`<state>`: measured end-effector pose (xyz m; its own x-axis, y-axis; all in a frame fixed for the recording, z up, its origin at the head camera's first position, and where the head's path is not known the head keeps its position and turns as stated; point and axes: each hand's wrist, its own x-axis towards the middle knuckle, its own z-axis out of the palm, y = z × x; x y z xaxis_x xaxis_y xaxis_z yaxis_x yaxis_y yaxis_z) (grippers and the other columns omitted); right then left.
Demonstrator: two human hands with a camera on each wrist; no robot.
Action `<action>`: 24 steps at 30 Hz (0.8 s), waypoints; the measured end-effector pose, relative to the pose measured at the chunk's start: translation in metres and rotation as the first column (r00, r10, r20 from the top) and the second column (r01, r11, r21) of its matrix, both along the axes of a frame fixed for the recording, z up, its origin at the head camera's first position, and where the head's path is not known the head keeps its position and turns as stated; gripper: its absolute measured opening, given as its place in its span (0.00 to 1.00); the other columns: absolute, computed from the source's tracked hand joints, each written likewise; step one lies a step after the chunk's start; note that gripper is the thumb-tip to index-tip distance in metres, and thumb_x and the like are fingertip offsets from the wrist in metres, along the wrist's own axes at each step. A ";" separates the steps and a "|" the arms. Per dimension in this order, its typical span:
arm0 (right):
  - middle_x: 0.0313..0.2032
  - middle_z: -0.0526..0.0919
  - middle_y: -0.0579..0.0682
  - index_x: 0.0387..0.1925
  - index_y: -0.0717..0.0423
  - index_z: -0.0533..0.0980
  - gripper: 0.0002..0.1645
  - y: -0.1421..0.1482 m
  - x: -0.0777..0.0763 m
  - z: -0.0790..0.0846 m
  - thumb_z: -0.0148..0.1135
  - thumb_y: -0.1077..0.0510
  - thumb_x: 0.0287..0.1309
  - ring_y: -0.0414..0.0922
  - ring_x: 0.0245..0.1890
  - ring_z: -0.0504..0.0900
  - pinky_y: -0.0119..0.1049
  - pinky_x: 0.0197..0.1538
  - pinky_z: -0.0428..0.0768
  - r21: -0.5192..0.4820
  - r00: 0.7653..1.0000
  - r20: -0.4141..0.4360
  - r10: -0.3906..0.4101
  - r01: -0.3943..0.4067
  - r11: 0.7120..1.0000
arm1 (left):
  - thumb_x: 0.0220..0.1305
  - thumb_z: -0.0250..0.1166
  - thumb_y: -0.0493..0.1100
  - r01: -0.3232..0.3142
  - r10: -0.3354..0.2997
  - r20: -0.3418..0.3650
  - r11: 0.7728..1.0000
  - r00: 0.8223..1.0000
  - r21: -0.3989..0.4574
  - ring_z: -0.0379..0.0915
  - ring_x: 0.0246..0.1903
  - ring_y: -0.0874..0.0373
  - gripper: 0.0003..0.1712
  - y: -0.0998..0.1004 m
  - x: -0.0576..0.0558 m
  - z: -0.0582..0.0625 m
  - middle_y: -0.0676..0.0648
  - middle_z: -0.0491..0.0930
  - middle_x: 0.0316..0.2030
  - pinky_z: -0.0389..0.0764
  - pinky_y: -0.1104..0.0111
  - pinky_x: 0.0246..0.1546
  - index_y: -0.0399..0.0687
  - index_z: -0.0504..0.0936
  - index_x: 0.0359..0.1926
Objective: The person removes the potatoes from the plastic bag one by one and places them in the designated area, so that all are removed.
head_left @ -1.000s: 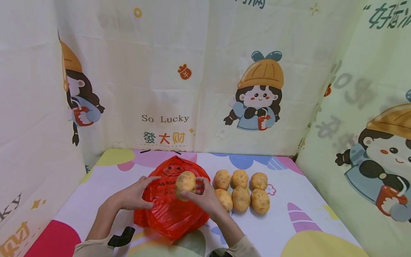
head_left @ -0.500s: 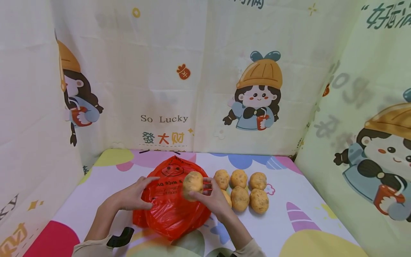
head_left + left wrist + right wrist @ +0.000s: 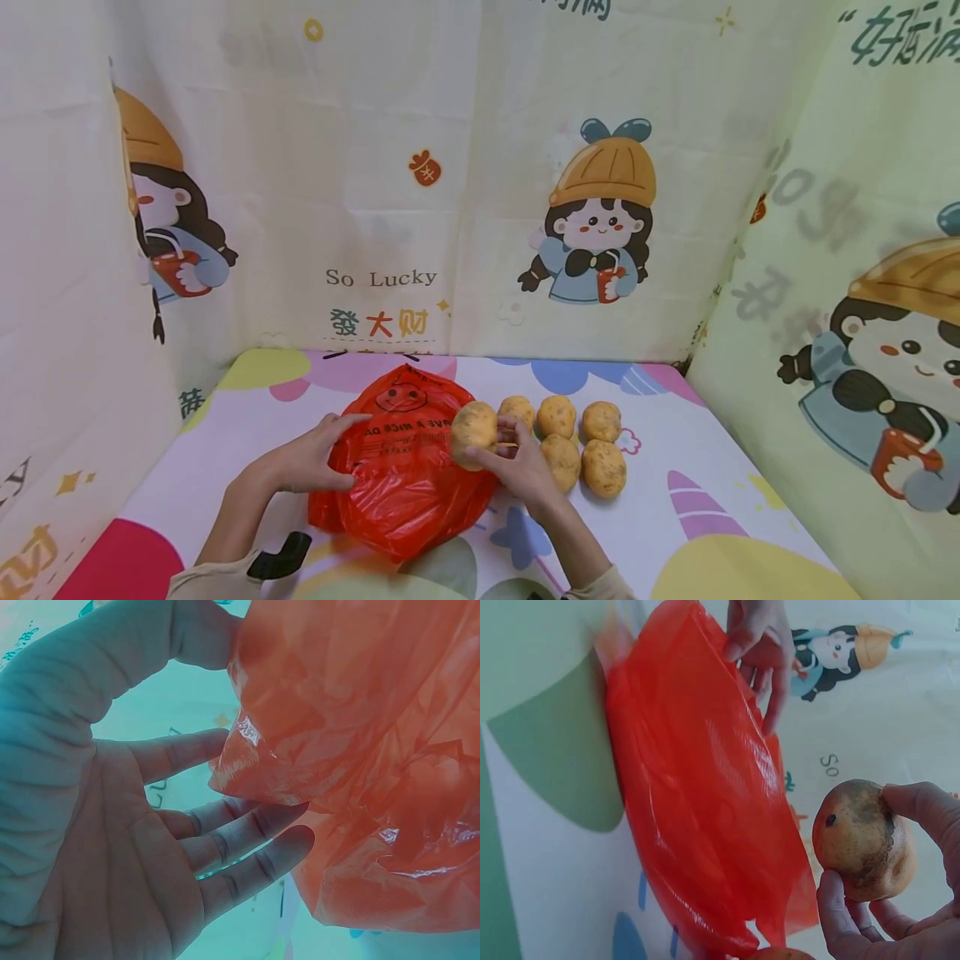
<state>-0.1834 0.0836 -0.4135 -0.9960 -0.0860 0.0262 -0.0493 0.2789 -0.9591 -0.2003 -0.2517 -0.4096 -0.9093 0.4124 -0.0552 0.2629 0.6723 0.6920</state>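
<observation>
My right hand (image 3: 528, 471) holds a potato (image 3: 472, 435) between thumb and fingers, raised over the right side of a red plastic bag (image 3: 408, 500). In the right wrist view the potato (image 3: 855, 836) shows a dark blemish and a small black spot. The bag, printed with a smiling face and mirrored lettering, sits on the table. My left hand (image 3: 315, 457) is at the bag's left side with its fingers spread. In the left wrist view the fingers (image 3: 259, 870) lie loosely by the bag's edge; whether they press it I cannot tell.
Several potatoes (image 3: 557, 417) lie in two rows on the table, right of the bag. The one at the near left is hidden behind my right hand. Printed cloth walls (image 3: 480, 208) enclose the patterned table (image 3: 600, 550) at the back and sides.
My right hand has moved to the right with the potato, from over the bag's middle toward its right edge and the potato rows. The left hand has stayed nearly still.
</observation>
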 end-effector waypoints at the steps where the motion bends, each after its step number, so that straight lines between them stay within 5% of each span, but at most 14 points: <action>1: 0.57 0.73 0.57 0.67 0.59 0.66 0.43 0.001 0.000 -0.001 0.76 0.51 0.55 0.51 0.52 0.75 0.37 0.49 0.79 0.002 1.000 0.003 -0.005 0.005 1.000 | 0.48 0.79 0.42 -0.001 0.001 0.003 1.000 1.000 0.000 0.67 0.58 0.38 0.54 0.000 0.000 0.000 0.35 0.65 0.60 0.87 0.48 0.43 0.46 0.62 0.74; 15: 0.57 0.72 0.57 0.68 0.58 0.65 0.47 0.030 0.004 0.003 0.77 0.44 0.53 0.52 0.53 0.73 0.38 0.50 0.79 -0.011 0.998 0.031 -0.050 0.050 0.999 | 0.48 0.79 0.41 -0.007 0.007 0.008 1.000 1.000 -0.005 0.67 0.58 0.39 0.54 0.004 0.001 0.000 0.35 0.65 0.61 0.87 0.47 0.44 0.46 0.62 0.75; 24: 0.57 0.74 0.57 0.69 0.57 0.66 0.47 0.049 0.009 0.007 0.77 0.45 0.53 0.52 0.55 0.74 0.38 0.51 0.78 -0.007 0.996 0.015 -0.087 0.088 0.996 | 0.49 0.77 0.41 0.014 -0.015 -0.050 1.000 0.999 -0.018 0.68 0.56 0.42 0.52 0.003 0.002 -0.003 0.36 0.66 0.59 0.86 0.48 0.46 0.46 0.63 0.74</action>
